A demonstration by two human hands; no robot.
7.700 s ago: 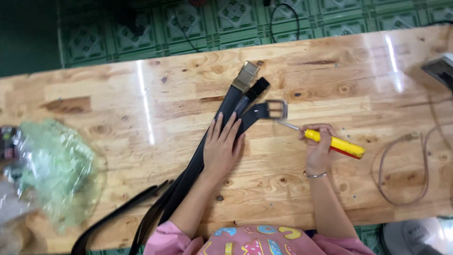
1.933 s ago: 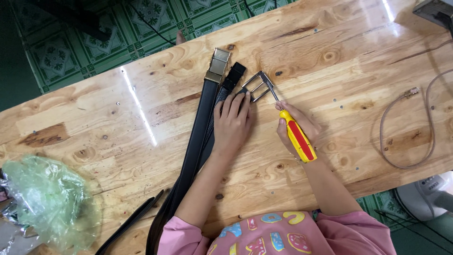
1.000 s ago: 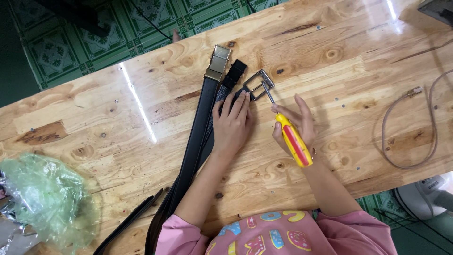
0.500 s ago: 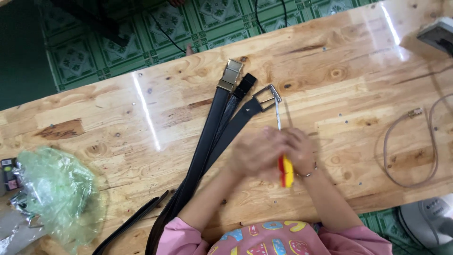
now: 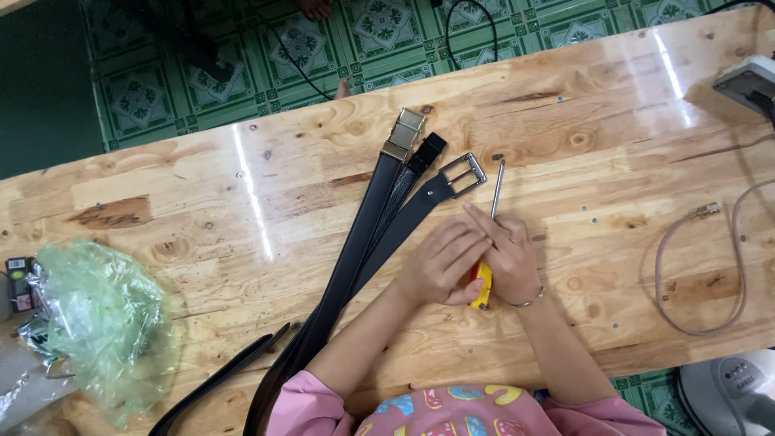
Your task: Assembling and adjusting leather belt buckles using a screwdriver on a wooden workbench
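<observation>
Both my hands meet on a screwdriver with a yellow handle [image 5: 482,289] and a steel shaft [image 5: 497,187] that points away from me. My right hand [image 5: 510,257] wraps the handle; my left hand [image 5: 445,260] closes over it from the left. Beside the hands, three black belts [image 5: 367,234] lie side by side along the wooden table [image 5: 202,210]. One ends in a silver frame buckle [image 5: 463,173] just left of the shaft's tip, another in a gold plate buckle [image 5: 403,133].
A green plastic bag [image 5: 101,319] lies at the table's left end with small packets beside it. A thin beige cable [image 5: 701,266] loops at the right. A white power strip [image 5: 747,81] sits at the far right corner. Green patterned floor tiles [image 5: 323,40] lie beyond the table.
My left hand left the belts and joined my right hand on the screwdriver. The screwdriver turned so its shaft points away, lying right of the silver buckle.
</observation>
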